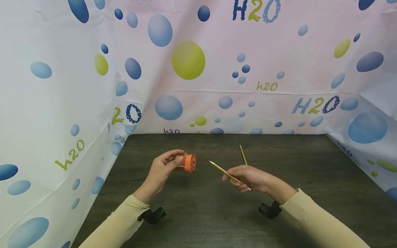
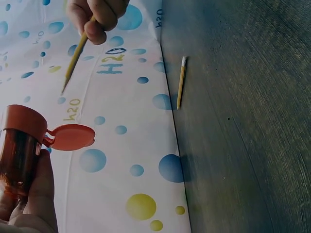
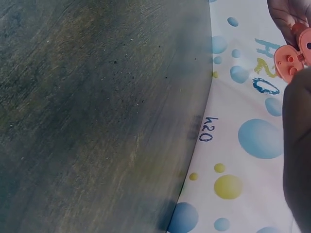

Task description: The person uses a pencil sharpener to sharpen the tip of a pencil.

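Note:
My left hand (image 1: 159, 175) grips an orange pencil sharpener (image 1: 189, 163) with a see-through body, held on its side above the table. In the left wrist view its round cap (image 2: 73, 137) hangs flipped open on a hinge. The sharpener's holed face (image 3: 307, 43) shows at the edge of the right wrist view. My right hand (image 1: 252, 177) pinches a yellow pencil (image 1: 221, 169), its sharp tip pointing left at the sharpener, a gap between them. Behind that hand a second yellow pencil (image 1: 243, 155) lies on the table, white end away from me in neither hand.
The dark wood-grain table (image 1: 204, 220) reaches back to a white sheet (image 1: 217, 79) printed with bubbles, which also hangs at both sides. Black straps (image 1: 153, 216) show under both wrists.

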A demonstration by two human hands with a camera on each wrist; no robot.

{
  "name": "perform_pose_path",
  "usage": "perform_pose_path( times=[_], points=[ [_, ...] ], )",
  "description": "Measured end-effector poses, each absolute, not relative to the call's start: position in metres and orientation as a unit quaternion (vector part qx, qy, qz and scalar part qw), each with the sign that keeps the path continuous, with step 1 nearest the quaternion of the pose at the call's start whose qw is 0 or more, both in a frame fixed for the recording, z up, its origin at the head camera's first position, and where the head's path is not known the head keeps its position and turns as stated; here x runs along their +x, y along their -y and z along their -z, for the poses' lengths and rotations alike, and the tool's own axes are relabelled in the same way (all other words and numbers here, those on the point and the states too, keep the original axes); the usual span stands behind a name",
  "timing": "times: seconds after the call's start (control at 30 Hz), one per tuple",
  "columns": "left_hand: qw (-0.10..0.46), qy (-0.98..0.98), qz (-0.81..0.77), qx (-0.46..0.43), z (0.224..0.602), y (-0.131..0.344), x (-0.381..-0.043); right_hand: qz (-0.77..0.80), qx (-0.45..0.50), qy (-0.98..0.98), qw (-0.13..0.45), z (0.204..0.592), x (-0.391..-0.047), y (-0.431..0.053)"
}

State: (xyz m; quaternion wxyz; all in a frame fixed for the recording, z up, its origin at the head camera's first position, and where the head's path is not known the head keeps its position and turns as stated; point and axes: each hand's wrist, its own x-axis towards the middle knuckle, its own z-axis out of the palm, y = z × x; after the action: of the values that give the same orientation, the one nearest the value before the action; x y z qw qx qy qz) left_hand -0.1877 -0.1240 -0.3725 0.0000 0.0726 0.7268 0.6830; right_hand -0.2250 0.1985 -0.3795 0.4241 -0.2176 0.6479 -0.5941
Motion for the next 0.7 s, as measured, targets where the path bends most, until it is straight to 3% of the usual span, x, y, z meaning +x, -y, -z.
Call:
perform_pose_path(
  times=[0.7],
  points=[
    [0.002, -0.718, -0.691, 0.076, 0.375, 0.13, -0.185, 0.637, -0.179, -0.643, 0.386, 0.392, -0.237, -0.204]
  ],
)
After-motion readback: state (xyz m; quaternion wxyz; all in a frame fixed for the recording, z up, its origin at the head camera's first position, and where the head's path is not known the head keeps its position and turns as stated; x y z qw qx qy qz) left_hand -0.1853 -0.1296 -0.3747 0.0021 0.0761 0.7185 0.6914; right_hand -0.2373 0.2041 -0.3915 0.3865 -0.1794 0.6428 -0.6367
